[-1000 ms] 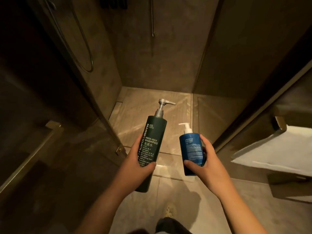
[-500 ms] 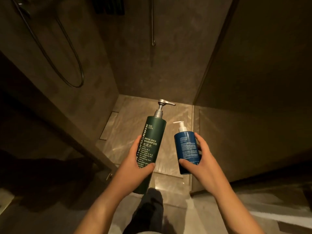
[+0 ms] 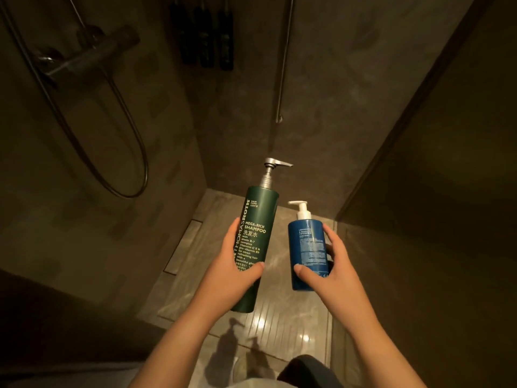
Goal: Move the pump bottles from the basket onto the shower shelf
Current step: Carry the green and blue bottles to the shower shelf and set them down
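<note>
My left hand [image 3: 232, 275] grips a tall dark green shampoo pump bottle [image 3: 258, 219] with a silver pump, held upright and slightly tilted. My right hand [image 3: 330, 267] holds a shorter blue pump bottle [image 3: 307, 247] with a white pump, just right of the green one. Both bottles hang in the air above the shower floor [image 3: 279, 317]. No basket is in view. On the back wall, high up, several dark bottles [image 3: 204, 35] sit in a wall holder.
A shower mixer bar [image 3: 89, 56] with a looping hose [image 3: 131, 152] is on the left wall. A thin vertical rail [image 3: 282, 79] runs down the back wall. A dark partition [image 3: 433, 135] stands on the right. My leg [image 3: 307, 371] shows at the bottom.
The view has moved forward into the shower and tilted up, bringing the mixer bar and wall bottles into sight. Both hands still hold their bottles in much the same pose.
</note>
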Action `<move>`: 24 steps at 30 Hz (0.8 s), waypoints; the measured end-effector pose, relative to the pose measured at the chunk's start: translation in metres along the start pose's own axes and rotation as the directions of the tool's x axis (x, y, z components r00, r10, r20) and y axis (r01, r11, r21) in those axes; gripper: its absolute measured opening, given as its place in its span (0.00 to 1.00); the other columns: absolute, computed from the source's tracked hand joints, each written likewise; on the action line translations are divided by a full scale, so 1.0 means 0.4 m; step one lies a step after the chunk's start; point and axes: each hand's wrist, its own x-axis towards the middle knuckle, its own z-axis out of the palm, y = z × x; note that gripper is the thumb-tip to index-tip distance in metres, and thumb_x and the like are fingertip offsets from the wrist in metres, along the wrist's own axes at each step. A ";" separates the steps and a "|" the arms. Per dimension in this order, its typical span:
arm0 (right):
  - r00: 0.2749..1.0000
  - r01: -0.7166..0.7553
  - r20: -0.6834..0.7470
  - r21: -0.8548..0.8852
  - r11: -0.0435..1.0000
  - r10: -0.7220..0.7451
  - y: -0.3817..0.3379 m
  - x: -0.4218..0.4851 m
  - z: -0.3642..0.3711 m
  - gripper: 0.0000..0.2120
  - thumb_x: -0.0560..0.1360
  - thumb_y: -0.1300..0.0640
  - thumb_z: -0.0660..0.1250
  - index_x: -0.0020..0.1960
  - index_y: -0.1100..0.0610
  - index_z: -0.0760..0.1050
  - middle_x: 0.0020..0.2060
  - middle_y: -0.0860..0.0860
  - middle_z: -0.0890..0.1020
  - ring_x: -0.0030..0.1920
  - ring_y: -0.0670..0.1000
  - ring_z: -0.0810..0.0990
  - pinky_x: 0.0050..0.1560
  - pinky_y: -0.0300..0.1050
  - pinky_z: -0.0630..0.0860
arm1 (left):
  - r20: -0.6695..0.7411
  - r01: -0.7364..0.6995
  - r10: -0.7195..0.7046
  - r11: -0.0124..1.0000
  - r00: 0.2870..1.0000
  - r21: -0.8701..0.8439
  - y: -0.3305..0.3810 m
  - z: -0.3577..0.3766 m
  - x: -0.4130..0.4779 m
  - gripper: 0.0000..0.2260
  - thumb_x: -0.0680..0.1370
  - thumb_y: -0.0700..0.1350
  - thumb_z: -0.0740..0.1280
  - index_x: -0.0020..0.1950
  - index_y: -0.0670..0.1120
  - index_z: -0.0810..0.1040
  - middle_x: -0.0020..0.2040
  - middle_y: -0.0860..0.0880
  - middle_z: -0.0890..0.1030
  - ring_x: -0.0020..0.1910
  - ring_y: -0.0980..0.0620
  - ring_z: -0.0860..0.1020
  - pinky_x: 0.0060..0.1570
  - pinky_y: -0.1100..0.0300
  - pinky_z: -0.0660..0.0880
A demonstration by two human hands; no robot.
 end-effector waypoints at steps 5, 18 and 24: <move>0.999 0.050 0.020 0.028 0.998 -0.051 -0.029 0.146 0.001 0.41 0.68 0.54 0.75 0.68 0.31 0.54 0.55 0.28 0.67 0.50 0.24 0.72 0.37 0.22 0.72 | -0.060 0.016 -0.016 1.000 0.998 0.010 0.010 -0.018 0.119 0.40 0.71 0.47 0.71 0.70 0.71 0.50 0.53 0.76 0.71 0.49 0.73 0.74 0.37 0.77 0.70; 0.927 0.205 0.302 0.089 0.975 -0.223 -0.122 0.748 -0.004 0.41 0.67 0.56 0.76 0.69 0.34 0.57 0.56 0.27 0.67 0.51 0.24 0.71 0.40 0.21 0.70 | -0.452 0.082 -0.083 0.996 0.888 -0.022 0.113 -0.048 0.500 0.41 0.71 0.46 0.71 0.71 0.69 0.49 0.62 0.64 0.70 0.53 0.69 0.73 0.49 0.67 0.71; 0.876 0.283 0.379 0.098 0.954 -0.298 -0.203 0.971 0.010 0.41 0.68 0.57 0.75 0.71 0.36 0.55 0.55 0.28 0.69 0.51 0.27 0.73 0.41 0.27 0.73 | -0.595 0.136 -0.099 0.991 0.798 0.018 0.192 -0.028 0.653 0.42 0.66 0.56 0.68 0.72 0.69 0.45 0.66 0.62 0.66 0.56 0.70 0.69 0.50 0.69 0.65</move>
